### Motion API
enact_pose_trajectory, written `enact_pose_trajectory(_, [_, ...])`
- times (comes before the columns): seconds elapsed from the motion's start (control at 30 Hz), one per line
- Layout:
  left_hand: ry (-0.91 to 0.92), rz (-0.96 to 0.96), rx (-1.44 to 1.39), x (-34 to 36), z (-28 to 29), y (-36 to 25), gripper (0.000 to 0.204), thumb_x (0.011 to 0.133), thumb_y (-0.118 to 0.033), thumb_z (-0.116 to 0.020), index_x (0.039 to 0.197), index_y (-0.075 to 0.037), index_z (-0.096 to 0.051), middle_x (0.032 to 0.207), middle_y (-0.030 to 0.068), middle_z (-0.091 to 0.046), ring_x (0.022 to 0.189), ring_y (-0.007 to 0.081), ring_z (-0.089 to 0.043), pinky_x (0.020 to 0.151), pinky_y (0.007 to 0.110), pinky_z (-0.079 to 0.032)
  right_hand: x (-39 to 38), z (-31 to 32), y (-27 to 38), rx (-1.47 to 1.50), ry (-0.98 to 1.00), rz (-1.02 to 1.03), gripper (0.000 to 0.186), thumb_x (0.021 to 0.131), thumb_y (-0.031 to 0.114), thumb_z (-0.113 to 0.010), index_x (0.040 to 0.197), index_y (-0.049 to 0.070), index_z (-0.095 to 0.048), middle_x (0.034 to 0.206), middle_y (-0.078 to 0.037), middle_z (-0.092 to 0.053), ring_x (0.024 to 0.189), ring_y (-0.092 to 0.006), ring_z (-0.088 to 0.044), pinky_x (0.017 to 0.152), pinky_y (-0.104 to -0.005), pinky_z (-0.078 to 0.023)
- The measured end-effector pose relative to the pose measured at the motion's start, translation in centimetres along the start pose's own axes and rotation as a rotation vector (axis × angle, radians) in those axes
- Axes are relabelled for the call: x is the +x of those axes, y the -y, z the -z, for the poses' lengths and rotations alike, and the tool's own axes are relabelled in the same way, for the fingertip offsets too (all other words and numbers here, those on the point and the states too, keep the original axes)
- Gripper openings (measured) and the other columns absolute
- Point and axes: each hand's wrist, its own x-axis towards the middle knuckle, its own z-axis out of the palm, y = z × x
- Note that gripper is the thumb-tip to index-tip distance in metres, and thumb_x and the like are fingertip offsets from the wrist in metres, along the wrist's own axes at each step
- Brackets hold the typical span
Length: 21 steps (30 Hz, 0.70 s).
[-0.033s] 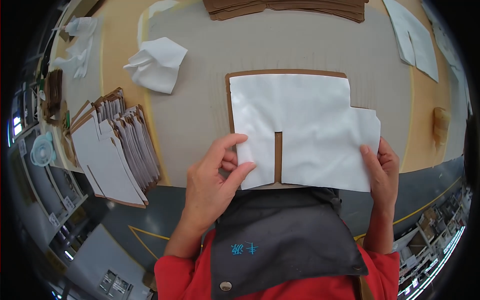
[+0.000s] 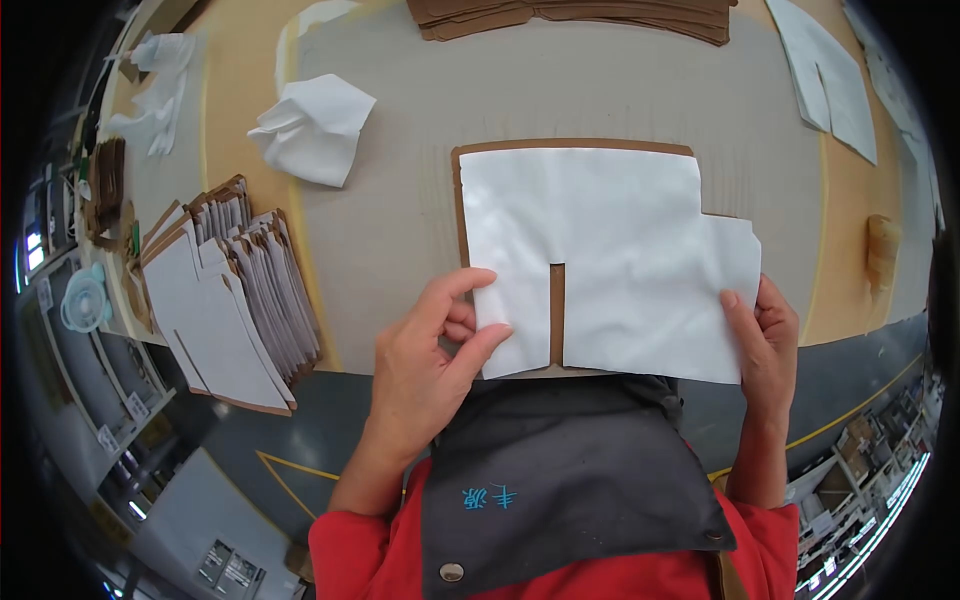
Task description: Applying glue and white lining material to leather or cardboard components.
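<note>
A white sheet [image 2: 630, 260] with a notched top-right corner and a narrow slot from its bottom edge lies over a matching brown board [image 2: 458, 200], whose rim shows along the top, left side and slot. My left hand [image 2: 425, 365] grips the left edge near the bottom, index finger and thumb on the white surface. My right hand [image 2: 760, 345] holds the right edge, thumb on top and fingers curled behind it.
The worktable [image 2: 380, 250] has a stack of white-faced boards [image 2: 215, 330] at left, a crumpled white sheet [image 2: 315, 130] upper left, brown boards [image 2: 570, 15] at the far edge, another white piece [image 2: 840, 100] upper right, and a tan roll-like item [image 2: 880, 250] at right.
</note>
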Motion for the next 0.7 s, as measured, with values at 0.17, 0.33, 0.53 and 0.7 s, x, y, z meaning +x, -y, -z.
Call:
enact_pose_trajectory(0.17, [-0.021,-0.036,0.048,0.0,-0.2,0.4,0.042,0.082,-0.004,-0.079,0.121,-0.005,-0.064,0.082,0.0012,-0.059,0.069,0.0042,-0.058,0.053,0.019,-0.047,-0.1,-0.2,0.1,0.002,-0.019,0.007,0.024,0.099,0.011,-0.061,0.117,-0.006,-0.062,0.099,-0.003,-0.068,0.084,-0.0032,-0.058,0.074,-0.0198,-0.048])
enact_pose_trajectory(0.33, [-0.051,-0.102,0.140,-0.1,-0.4,0.5,0.040,0.081,-0.007,-0.080,0.117,-0.006,-0.065,0.080,0.0070,-0.060,0.065,0.0144,-0.061,0.062,0.028,-0.052,-0.1,-0.1,-0.2,-0.051,-0.010,0.038,0.024,0.100,0.011,-0.061,0.117,-0.006,-0.061,0.096,-0.002,-0.067,0.082,-0.0021,-0.056,0.072,-0.0191,-0.046])
enact_pose_trajectory(0.53, [-0.057,-0.147,0.177,-0.2,-0.3,0.0,0.044,0.079,-0.010,-0.082,0.119,-0.006,-0.066,0.086,0.0070,-0.057,0.065,0.0163,-0.059,0.061,0.029,-0.051,-0.1,-0.2,0.2,-0.072,-0.033,0.022,0.023,0.099,0.010,-0.061,0.115,-0.006,-0.061,0.096,-0.002,-0.066,0.083,-0.0022,-0.056,0.072,-0.0186,-0.046])
enact_pose_trajectory(0.7, [-0.109,-0.327,0.442,-0.4,0.0,-1.4,0.048,0.078,-0.014,-0.083,0.123,-0.010,-0.067,0.095,0.0082,-0.057,0.079,0.0195,-0.059,0.067,0.032,-0.049,-0.1,0.2,-0.2,-0.034,-0.038,0.037,0.021,0.098,0.009,-0.062,0.113,-0.005,-0.059,0.097,-0.003,-0.068,0.084,-0.0030,-0.059,0.074,-0.0193,-0.047])
